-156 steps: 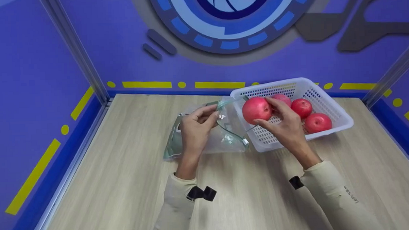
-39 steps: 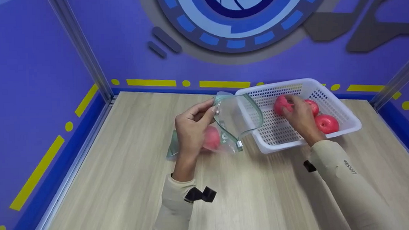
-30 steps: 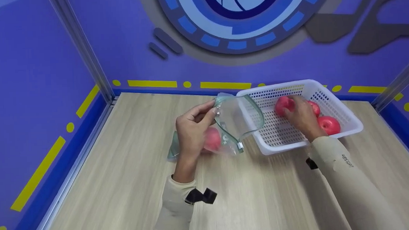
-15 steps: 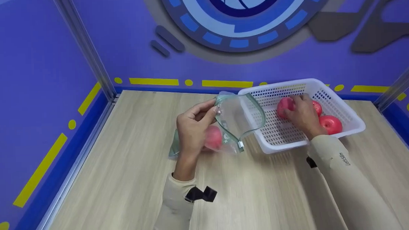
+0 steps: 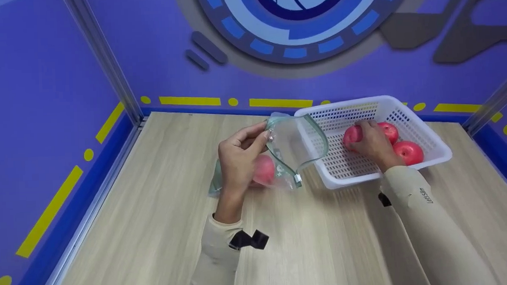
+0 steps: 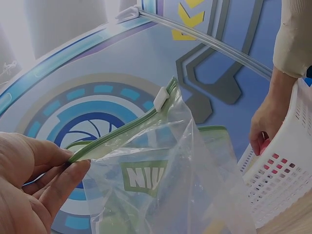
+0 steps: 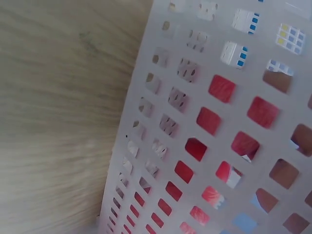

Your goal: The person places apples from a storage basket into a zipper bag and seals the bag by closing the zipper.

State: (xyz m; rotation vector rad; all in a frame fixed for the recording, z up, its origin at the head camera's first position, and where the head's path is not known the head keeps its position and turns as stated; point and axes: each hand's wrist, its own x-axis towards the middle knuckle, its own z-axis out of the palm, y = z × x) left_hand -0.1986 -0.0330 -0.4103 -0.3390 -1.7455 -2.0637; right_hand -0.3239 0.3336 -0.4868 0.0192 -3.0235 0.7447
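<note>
My left hand (image 5: 241, 157) pinches the rim of a clear zip bag (image 5: 293, 137) with green edging and a white slider (image 5: 297, 178). The bag's mouth gapes toward the basket, and a red apple (image 5: 263, 171) shows through its side, partly behind the hand. Inside the white basket (image 5: 352, 182), my right hand (image 5: 373, 143) grips another apple (image 5: 353, 135). Two more apples lie close by, one behind the hand (image 5: 389, 131) and one near the wrist (image 5: 408, 152). In the right wrist view the basket wall (image 7: 161, 122) covers most of the hand; red shows through its holes.
The basket stands at the back right of a wooden table (image 5: 168, 230), its left edge right beside the bag's mouth. A blue printed panel (image 5: 171, 69) closes off the back, with metal posts (image 5: 103, 55) at the corners.
Earliest, my right hand held an apple beside the bag; now an apple is inside the bag and that hand grips another in the basket. Over the last second, both hands have barely moved.
</note>
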